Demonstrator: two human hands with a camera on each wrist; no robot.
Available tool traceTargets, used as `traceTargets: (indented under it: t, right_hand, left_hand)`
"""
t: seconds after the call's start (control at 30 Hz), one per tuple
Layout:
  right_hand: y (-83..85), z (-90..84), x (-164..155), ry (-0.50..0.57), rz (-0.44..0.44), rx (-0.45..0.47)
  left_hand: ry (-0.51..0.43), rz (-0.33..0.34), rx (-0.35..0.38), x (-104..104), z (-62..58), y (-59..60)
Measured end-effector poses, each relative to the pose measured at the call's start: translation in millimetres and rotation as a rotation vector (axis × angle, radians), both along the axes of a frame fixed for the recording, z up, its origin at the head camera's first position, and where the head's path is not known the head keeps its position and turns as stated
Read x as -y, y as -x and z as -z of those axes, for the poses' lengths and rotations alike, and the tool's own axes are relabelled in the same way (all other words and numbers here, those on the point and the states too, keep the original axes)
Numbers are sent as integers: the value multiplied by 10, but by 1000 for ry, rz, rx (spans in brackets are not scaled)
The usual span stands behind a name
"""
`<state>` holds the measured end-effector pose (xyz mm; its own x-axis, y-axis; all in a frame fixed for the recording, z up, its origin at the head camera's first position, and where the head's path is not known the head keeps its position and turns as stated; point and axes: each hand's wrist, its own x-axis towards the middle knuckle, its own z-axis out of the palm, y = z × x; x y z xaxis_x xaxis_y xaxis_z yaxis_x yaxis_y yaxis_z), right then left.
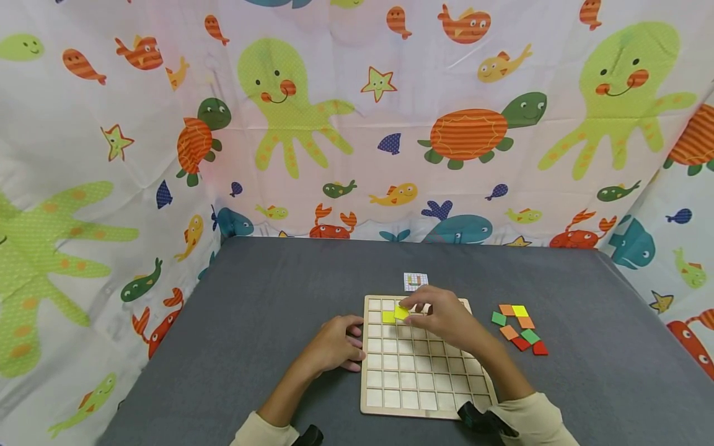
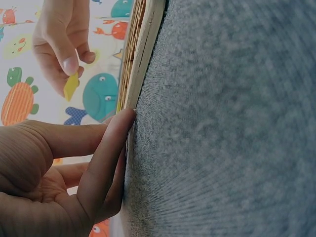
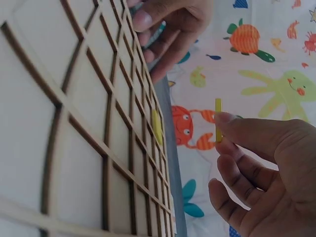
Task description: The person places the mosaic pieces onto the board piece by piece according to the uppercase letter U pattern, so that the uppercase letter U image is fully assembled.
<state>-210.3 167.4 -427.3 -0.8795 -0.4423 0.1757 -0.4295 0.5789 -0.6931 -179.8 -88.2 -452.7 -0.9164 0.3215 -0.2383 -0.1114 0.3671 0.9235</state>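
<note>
I pinch the yellow tile (image 1: 401, 313) in my right hand (image 1: 440, 319); my left hand (image 1: 334, 344), fingers straight, braces the grid board (image 1: 390, 396). I judge it best lowered flat, square to the cell beside the seated yellow tile (image 1: 388, 317).

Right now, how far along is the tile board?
Done: one yellow tile sits in a cell near the far edge of the grid board. In hand: the right hand pinches a second yellow tile just above the next cell, while the left hand braces the board's left edge. Left: the loose tiles on the table and nearly all cells.
</note>
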Motion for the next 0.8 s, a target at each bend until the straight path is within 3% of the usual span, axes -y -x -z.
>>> traceTargets:
  t: [0.37,0.63,0.8]
  right_hand:
    - [-3,159,171,-44,3,51]
    - [8,245,262,-110,-29,-16]
    - [-8,275,291,-121,-30,5]
  left_hand:
    - [-7,0,7,-1,-3,0]
    - [-10,3,12,3,-15,0]
    - [-11,6,2,5,-10,-8]
